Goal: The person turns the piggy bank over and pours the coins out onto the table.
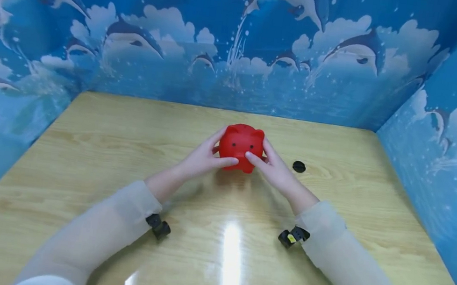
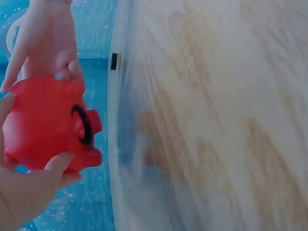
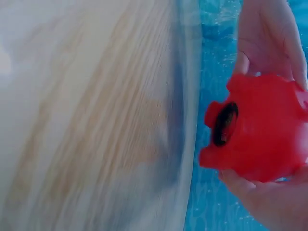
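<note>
A red piggy bank [image 1: 240, 139] with small black eyes is held up off the table between both hands, its face towards the head camera. My left hand [image 1: 205, 156] grips its left side, the thumb across the front. From the other side my right hand [image 1: 273, 165] grips it, thumb near the snout. Both wrist views show the underside of the piggy bank [image 2: 38, 125], where a black ring [image 3: 225, 124] surrounds an opening between the stubby feet. To the right of the right hand lies a small round black cap [image 1: 299, 166].
The light wood-grain table [image 1: 104, 156] is glossy and reflects a bright streak near the front. Blue walls [image 1: 168, 74] printed with dolphins and clouds stand at its back and sides. Small black wrist cameras [image 1: 158, 226] hang beside the sleeves.
</note>
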Demonstrator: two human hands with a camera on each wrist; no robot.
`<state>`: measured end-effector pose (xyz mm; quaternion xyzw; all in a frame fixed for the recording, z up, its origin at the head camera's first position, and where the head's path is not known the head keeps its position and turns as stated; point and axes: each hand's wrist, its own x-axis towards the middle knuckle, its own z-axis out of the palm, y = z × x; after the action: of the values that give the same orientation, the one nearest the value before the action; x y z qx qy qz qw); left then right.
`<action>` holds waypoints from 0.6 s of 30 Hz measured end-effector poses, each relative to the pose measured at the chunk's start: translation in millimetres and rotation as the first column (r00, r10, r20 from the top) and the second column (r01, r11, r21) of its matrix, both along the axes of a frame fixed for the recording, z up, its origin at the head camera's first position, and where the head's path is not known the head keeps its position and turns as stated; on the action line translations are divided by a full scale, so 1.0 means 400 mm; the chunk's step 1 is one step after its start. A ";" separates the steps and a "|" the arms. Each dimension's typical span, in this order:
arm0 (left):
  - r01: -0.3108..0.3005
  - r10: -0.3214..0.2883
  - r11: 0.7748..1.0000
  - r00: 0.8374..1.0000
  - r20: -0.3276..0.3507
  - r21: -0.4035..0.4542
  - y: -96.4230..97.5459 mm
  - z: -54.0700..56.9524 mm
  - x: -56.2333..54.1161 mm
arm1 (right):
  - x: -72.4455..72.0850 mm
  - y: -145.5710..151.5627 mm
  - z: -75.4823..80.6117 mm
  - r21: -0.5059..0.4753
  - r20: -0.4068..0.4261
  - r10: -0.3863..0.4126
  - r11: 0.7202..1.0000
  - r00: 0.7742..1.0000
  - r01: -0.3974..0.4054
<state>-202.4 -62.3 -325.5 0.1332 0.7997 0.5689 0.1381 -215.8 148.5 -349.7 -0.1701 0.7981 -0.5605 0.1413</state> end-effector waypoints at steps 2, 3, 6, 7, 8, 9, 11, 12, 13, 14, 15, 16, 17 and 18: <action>-0.001 0.000 1.000 1.000 0.024 0.019 -0.002 -0.017 -0.009 | -0.001 0.002 -0.006 0.003 0.001 0.020 1.000 1.000 -0.020; -0.003 0.002 0.999 1.000 0.025 0.032 -0.003 -0.026 -0.014 | -0.001 0.004 -0.008 0.007 0.000 0.020 1.000 1.000 -0.020; 0.010 -0.004 0.997 0.997 -0.072 0.083 -0.004 -0.051 -0.026 | 0.007 0.006 -0.001 0.003 -0.075 -0.019 1.000 0.997 0.020; 0.025 -0.009 0.995 0.988 -0.153 0.101 -0.004 -0.058 -0.030 | 0.012 0.006 0.003 -0.001 -0.128 -0.035 0.999 0.991 0.036; 0.042 -0.013 0.992 0.971 -0.237 0.117 -0.003 -0.060 -0.031 | 0.017 0.006 0.007 -0.007 -0.186 -0.054 0.999 0.981 0.053; 0.052 -0.009 0.990 0.951 -0.309 0.128 -0.001 -0.059 -0.030 | 0.020 0.004 0.011 -0.013 -0.243 -0.075 0.997 0.967 0.074; 0.064 -0.002 0.985 0.932 -0.362 0.160 0.002 -0.053 -0.029 | 0.023 -0.001 0.017 -0.031 -0.291 -0.103 0.995 0.951 0.098; 0.059 0.002 0.985 0.936 -0.351 0.162 0.003 -0.047 -0.026 | 0.023 -0.003 0.017 -0.031 -0.282 -0.103 0.995 0.954 0.098; 0.047 0.003 0.986 0.952 -0.307 0.157 0.003 -0.039 -0.022 | 0.022 -0.005 0.016 -0.032 -0.247 -0.093 0.996 0.964 0.088; 0.035 0.001 0.988 0.971 -0.239 0.148 0.003 -0.032 -0.016 | 0.020 -0.007 0.013 -0.035 -0.193 -0.085 0.996 0.978 0.080; 0.021 0.002 0.990 0.986 -0.165 0.138 0.003 -0.024 -0.010 | 0.018 -0.008 0.010 -0.031 -0.132 -0.079 0.997 0.988 0.075; 0.012 0.001 0.992 0.995 -0.098 0.129 0.003 -0.017 -0.005 | 0.017 -0.008 0.006 -0.022 -0.082 -0.073 0.997 0.994 0.071; 0.005 0.001 0.994 0.998 -0.058 0.109 0.002 -0.009 0.001 | 0.015 -0.008 0.003 -0.012 -0.052 -0.066 0.998 0.996 0.065; 0.004 -0.001 0.996 0.999 -0.036 0.088 0.003 -0.001 0.007 | 0.014 -0.008 0.001 -0.005 -0.043 -0.062 0.998 0.997 0.062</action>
<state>-199.8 -61.2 -325.9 0.1502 0.7759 0.6012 0.1185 -210.3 145.5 -349.2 -0.1575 0.8050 -0.5621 0.1061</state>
